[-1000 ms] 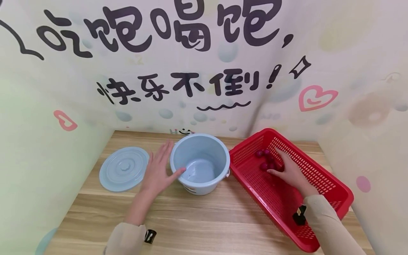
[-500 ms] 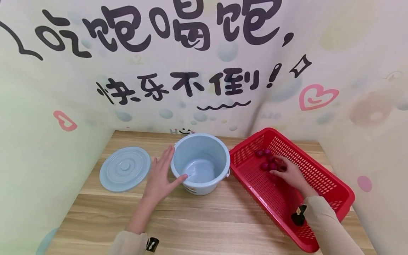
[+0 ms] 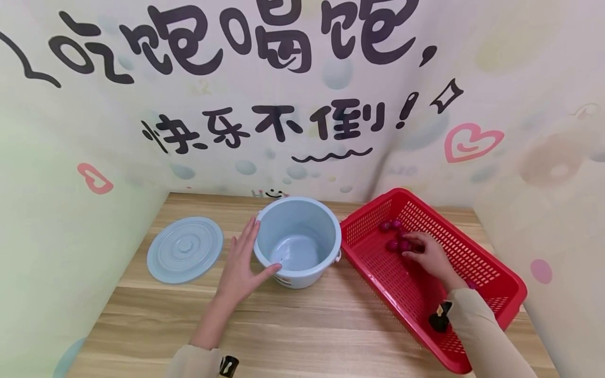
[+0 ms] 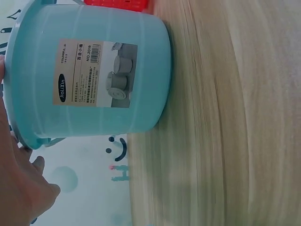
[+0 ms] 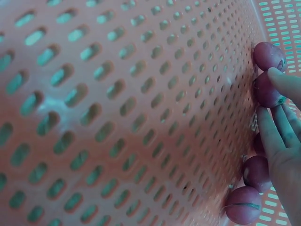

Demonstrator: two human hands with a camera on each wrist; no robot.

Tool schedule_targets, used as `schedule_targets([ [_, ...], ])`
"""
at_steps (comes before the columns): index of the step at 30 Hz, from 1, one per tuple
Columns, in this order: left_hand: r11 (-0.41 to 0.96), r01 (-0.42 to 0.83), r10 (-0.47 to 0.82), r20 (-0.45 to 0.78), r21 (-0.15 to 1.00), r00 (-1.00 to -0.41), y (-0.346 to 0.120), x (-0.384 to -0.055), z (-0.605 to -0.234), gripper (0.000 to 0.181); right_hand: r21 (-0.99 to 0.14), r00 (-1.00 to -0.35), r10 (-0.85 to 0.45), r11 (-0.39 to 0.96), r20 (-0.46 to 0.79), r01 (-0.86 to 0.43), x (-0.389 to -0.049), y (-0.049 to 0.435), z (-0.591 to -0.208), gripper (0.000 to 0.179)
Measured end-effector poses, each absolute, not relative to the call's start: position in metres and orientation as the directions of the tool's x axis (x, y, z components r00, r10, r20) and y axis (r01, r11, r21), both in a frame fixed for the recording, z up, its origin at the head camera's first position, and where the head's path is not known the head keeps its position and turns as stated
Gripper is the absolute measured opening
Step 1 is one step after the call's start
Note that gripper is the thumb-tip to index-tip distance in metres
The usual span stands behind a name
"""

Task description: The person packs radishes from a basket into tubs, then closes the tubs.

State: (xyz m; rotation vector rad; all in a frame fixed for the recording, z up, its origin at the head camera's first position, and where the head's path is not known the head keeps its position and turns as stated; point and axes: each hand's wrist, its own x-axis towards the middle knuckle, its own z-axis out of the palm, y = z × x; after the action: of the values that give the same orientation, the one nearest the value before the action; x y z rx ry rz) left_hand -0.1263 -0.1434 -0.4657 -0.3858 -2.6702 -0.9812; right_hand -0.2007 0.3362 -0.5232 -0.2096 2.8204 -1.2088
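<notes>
A light blue bucket stands upright with its inside facing up. My left hand rests at its left rim, fingers stretched along the outside and thumb over the front edge. In the left wrist view, the labelled side of the bucket fills the upper left. Inside the red basket, my right hand pinches a radish between thumb and fingers. Several purplish-red radishes lie around it on the basket floor. The right wrist view shows another radish below the fingers.
Left of the bucket, its round blue lid lies flat on the wooden table. The basket stands slanted on the right, its corner close to the bucket. A printed wall closes off the back.
My right hand has drawn its thumb and fingers together around a radish. My left hand has moved slightly right, its thumb now at the bucket's front rim.
</notes>
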Motion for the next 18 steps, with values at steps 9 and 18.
schedule_targets([
  [9, 0.721, 0.317, 0.143, 0.315, 0.616, -0.938, -0.143, -0.126, -0.466, 0.106, -0.71, -0.993, -0.114, 0.702, -0.033, -0.057, -0.201, 0.335, -0.522, 0.037],
  [18, 0.713, 0.301, 0.125, 0.308, 0.634, -0.943, -0.143, -0.126, -0.465, 0.109, -0.706, -0.992, -0.112, 0.707, -0.063, -0.035, -0.2, 0.335, -0.514, 0.037],
])
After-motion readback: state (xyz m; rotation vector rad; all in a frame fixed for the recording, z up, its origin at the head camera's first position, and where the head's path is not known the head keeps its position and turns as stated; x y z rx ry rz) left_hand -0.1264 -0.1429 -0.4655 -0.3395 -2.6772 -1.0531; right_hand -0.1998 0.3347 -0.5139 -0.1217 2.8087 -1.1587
